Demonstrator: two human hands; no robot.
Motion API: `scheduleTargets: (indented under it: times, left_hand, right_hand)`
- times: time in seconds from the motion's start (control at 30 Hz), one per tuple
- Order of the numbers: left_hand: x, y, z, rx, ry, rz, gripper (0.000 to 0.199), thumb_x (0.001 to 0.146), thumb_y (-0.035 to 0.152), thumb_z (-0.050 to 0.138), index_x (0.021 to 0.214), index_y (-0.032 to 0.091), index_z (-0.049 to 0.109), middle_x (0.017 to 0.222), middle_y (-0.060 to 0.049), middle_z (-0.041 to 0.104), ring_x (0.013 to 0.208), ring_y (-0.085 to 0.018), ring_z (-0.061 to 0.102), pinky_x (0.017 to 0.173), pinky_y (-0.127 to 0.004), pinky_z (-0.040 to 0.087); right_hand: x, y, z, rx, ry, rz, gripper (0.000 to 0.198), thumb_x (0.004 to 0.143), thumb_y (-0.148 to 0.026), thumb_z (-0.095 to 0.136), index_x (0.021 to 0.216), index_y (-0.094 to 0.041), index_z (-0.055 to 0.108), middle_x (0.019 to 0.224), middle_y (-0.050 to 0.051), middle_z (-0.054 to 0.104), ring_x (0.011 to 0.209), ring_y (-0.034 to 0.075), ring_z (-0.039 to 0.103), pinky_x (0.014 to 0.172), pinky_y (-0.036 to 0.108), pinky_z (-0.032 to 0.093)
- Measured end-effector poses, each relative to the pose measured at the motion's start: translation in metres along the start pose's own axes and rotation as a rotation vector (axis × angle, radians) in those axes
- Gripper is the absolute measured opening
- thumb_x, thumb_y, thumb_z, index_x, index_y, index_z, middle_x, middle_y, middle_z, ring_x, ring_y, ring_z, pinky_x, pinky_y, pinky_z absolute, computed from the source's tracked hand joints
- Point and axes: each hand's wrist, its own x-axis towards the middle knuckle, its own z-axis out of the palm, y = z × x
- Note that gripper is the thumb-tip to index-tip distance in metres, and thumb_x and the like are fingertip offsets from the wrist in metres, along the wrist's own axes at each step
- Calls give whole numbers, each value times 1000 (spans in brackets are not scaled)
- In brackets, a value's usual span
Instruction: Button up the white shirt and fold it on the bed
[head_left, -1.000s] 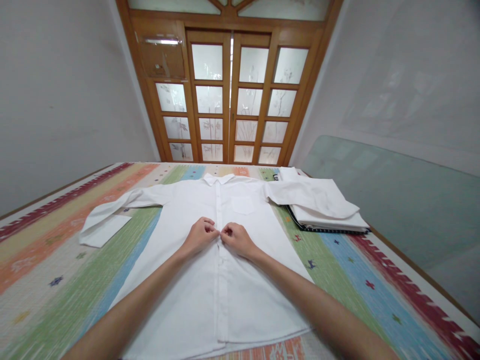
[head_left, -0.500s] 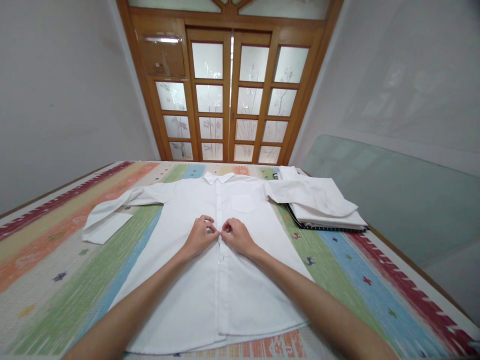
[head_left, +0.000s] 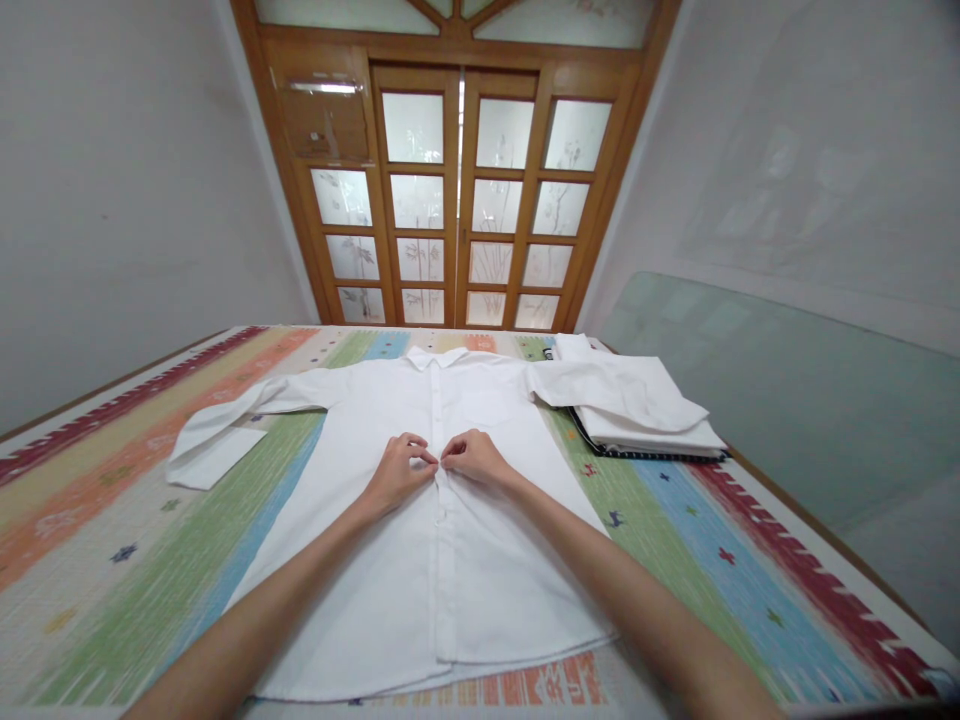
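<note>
A white long-sleeved shirt (head_left: 360, 600) lies front side up, with its collar at the far end. My left hand (head_left: 401, 468) pinches the front placket near mid-chest, thumb and forefinger pressed together. From the other side my right hand (head_left: 476, 458) pinches the same strip, its fingertips almost touching those of the left. Any button between the fingertips is too small and covered to make out. Below the hands the placket runs down to the hem. The left sleeve in view is bent on the cloth, and the right one rests over a folded stack.
A striped, patterned cloth (head_left: 97, 620) covers the table. Folded white garments (head_left: 675, 435) with a dark, dotted edge beneath lie at the right. A pale green panel (head_left: 787, 380) leans on the right wall. Wooden glazed doors (head_left: 461, 200) stand beyond the table.
Both hands stay at the same spot on the placket, with the right fingers shifted slightly. The view has moved a little.
</note>
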Motion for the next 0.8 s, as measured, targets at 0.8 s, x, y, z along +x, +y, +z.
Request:
scheduleTargets:
  times: [0.8]
  left_hand:
    - [-55, 21, -24, 103, -182, 135, 13, 81, 32, 61, 91, 24, 65, 112, -5, 63, 107, -24, 55, 94, -42, 41]
  right_hand:
    - [-77, -21, -18, -46, -369, -408, 15, 76, -20, 65, 87, -17, 74, 71, -1, 63, 60, 10, 53, 63, 21, 40]
